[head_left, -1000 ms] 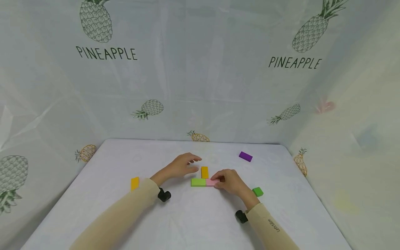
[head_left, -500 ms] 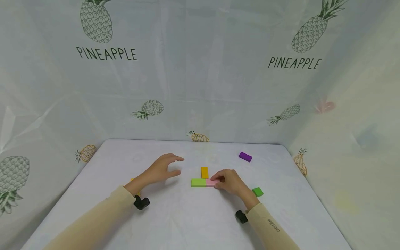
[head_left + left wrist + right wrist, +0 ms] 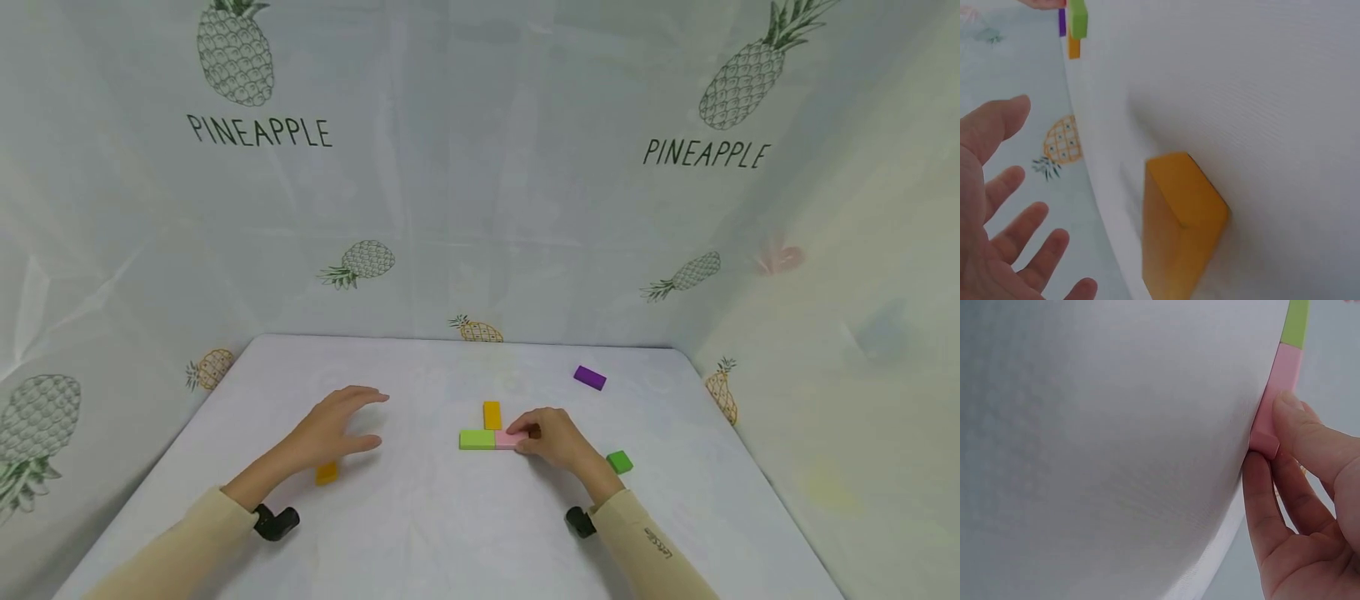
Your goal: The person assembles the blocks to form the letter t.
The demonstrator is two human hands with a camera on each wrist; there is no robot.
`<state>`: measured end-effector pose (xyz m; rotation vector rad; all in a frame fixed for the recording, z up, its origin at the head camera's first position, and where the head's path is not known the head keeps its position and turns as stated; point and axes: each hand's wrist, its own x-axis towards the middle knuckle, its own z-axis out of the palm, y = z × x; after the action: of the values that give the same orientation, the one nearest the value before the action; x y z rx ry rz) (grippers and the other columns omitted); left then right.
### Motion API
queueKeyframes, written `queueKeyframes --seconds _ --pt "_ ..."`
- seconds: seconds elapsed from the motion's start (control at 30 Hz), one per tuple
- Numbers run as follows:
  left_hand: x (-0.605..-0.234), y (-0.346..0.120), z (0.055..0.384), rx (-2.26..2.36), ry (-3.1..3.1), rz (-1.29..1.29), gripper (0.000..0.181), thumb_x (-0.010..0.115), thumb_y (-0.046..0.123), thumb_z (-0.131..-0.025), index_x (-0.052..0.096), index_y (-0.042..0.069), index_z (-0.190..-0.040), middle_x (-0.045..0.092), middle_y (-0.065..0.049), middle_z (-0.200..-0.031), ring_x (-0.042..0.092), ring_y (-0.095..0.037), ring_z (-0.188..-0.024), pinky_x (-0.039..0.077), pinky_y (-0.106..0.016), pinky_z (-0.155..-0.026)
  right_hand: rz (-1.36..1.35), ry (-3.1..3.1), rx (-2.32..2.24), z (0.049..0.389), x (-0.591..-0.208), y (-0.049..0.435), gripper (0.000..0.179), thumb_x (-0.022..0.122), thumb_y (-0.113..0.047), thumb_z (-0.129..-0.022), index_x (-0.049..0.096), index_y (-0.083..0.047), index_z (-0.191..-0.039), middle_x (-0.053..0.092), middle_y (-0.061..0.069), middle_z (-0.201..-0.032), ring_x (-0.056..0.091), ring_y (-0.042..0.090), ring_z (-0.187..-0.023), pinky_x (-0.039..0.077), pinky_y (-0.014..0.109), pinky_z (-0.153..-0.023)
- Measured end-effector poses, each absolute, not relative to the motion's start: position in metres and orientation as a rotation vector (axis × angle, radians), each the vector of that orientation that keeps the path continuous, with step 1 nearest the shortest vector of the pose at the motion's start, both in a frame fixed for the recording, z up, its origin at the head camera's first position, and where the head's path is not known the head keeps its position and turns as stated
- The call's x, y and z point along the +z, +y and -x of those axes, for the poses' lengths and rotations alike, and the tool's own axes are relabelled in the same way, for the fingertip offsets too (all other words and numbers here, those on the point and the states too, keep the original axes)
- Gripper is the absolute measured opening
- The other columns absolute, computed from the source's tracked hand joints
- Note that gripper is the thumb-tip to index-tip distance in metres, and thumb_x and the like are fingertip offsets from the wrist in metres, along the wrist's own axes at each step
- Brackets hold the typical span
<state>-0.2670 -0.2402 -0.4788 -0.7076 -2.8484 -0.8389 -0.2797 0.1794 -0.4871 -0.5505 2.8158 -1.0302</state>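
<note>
The thumb and fingertips of the right hand (image 3: 551,435) pinch the free end of a pink block (image 3: 1280,378), the thumb (image 3: 1294,415) on its face and the fingers closed in at its end. The left hand (image 3: 324,433) is released, its fingers spread and its thumb well apart from them, above the table (image 3: 420,533).

The pink block lies end to end with a light green block (image 3: 477,440), the two touching in a row. A yellow block (image 3: 492,415) points away from the row's far side, beside the join. Another yellow block (image 3: 1188,200) lies below the left hand, partly hidden in the head view and apart from the fingers. A dark green block (image 3: 619,462) lies near the right wrist; a purple block (image 3: 590,377) sits farther back, slanted.
</note>
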Motion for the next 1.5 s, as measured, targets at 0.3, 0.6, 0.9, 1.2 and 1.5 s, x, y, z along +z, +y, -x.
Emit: queueKeyframes --seconds 0.3,0.6,0.9,1.2,1.5 --pt "-0.481 -0.275 0.25 -0.82 -2.845 0.764 0.069 0.09 0.033 -0.087 0.062 0.02 -0.148 0.046 -0.012 -0.163 0.039 -0.047 -0.148 0.038 -0.075 -0.111 0.578 2.809 -1.031 0.281 -0.488 0.18 0.021 0.084 -0.007 -0.091 0.083 -0.018 -0.109 0.075 -0.004 -0.108 0.061 0.017 -0.098 0.057 0.042 -0.096" --pt "-0.49 -0.299 0.239 -0.742 -2.875 0.779 0.072 0.094 0.036 -0.081 0.065 0.021 -0.145 0.045 -0.013 -0.164 0.043 -0.047 -0.145 0.041 -0.076 -0.108 0.553 2.804 -1.032 0.282 -0.488 0.179 0.02 0.083 -0.008 -0.092 0.083 -0.018 -0.109 0.075 -0.004 -0.108 0.061 0.017 -0.099 0.056 0.043 -0.098" --pt "-0.503 -0.317 0.233 -0.742 -2.904 0.77 0.071 0.093 0.047 -0.079 0.066 0.029 -0.143 0.046 -0.012 -0.163 0.044 -0.048 -0.145 0.042 -0.076 -0.107 0.519 2.803 -1.031 0.283 -0.487 0.178 0.02 0.084 -0.009 -0.092 0.083 -0.019 -0.109 0.073 -0.004 -0.107 0.06 0.018 -0.098 0.056 0.042 -0.096" --pt "-0.506 -0.325 0.231 -0.693 -2.916 0.805 0.066 0.093 0.044 -0.081 0.068 0.027 -0.139 0.05 -0.014 -0.159 0.05 -0.046 -0.142 0.046 -0.069 -0.108 0.517 2.802 -1.025 0.284 -0.488 0.178 0.02 0.084 -0.01 -0.092 0.083 -0.02 -0.108 0.073 -0.004 -0.107 0.06 0.018 -0.099 0.056 0.042 -0.097" --pt "-0.504 -0.326 0.231 -0.646 -2.932 0.797 0.059 0.09 0.044 -0.084 0.069 0.03 -0.138 0.054 -0.007 -0.154 0.057 -0.036 -0.137 0.052 -0.062 -0.106 0.535 2.825 -1.026 0.282 -0.488 0.177 0.02 0.084 -0.008 -0.091 0.083 -0.018 -0.108 0.073 -0.003 -0.104 0.059 0.017 -0.097 0.055 0.041 -0.094"
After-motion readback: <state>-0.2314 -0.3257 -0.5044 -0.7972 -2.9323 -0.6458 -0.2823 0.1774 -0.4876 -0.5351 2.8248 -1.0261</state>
